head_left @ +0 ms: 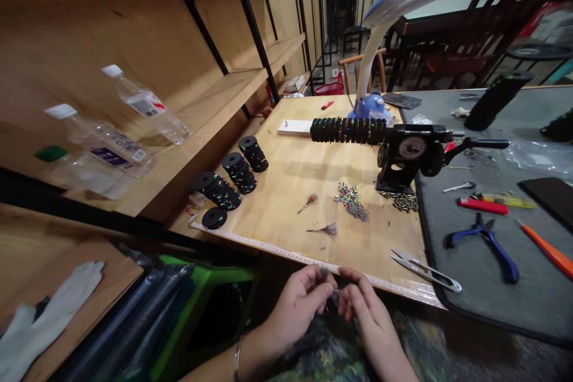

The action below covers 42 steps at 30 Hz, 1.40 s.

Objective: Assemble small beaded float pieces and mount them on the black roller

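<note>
At the table's front edge, my left hand (301, 301) is closed in a pinch, with a small greyish tip showing between thumb and finger. Close beside it, my right hand (369, 313) also pinches, its index finger bent forward. A thin pale piece (336, 290) shows between the two hands, too small to name. Beyond them lie a bunch of fine wire-like pieces (329, 229), a similar orange-tipped bunch (312, 198), a pile of coloured beads (348, 194) and small grey metal pieces (358, 212). Thread snips (425, 270) rest to the right of my hands.
A black hand-cranked device (405, 152) carries a row of black foam spools (348, 130). Stacked foam spools (217, 191) stand at left. Pliers (486, 245) and a red lighter (482, 206) lie on the grey mat (461, 286). A lamp (369, 65) rises behind; bottles (145, 104) occupy the shelf.
</note>
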Motion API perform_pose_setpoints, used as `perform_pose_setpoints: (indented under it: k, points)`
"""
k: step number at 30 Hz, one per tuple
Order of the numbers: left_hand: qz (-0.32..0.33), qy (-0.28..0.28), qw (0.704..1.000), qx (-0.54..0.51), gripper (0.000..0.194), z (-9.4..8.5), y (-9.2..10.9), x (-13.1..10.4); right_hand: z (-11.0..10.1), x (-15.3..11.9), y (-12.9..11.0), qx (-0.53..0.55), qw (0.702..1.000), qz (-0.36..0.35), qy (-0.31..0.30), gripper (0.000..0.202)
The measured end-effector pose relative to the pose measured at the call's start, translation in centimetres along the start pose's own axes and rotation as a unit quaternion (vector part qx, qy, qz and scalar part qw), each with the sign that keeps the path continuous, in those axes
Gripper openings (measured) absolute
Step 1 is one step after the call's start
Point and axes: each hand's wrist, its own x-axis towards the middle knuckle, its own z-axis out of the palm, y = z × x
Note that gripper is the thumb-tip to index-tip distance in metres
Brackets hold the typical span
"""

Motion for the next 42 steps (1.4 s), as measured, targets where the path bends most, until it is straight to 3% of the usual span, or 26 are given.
perform_pose_setpoints:
  k: [3,13,20,26,34,42]
  points:
    - [0.012,-0.004,1.0,-0.009,0.026,-0.2,-0.1,0.1,-0.1,-0.1,-0.3,-0.004,0.999,0.005,-0.046,0.045]
    - [-0.048,-0.004,0.997,-0.067,0.023,-0.3,-0.8,-0.1,0.0,-0.1,-0.6,-0.023,0.998,-0.001,-0.064,0.04]
    - [-0.108,0.051,0.987,-0.111,0.026,-1.2,-1.6,0.0,-0.2,-0.4,-1.3,-0.003,0.999,0.032,0.021,0.039]
    - [-0.154,0.065,0.972,-0.163,0.032,-1.2,-2.6,-0.4,0.0,-0.8,-0.6,-0.047,0.998,0.03,0.002,0.032]
    - [-0.151,0.067,0.972,-0.166,0.035,-1.0,-3.8,-0.4,0.3,-0.9,-0.4,-0.098,0.995,-0.001,-0.027,0.026]
    - [-0.16,0.067,0.972,-0.157,0.035,-0.9,-3.6,-0.4,0.7,-0.8,0.7,-0.098,0.994,-0.02,-0.039,0.025]
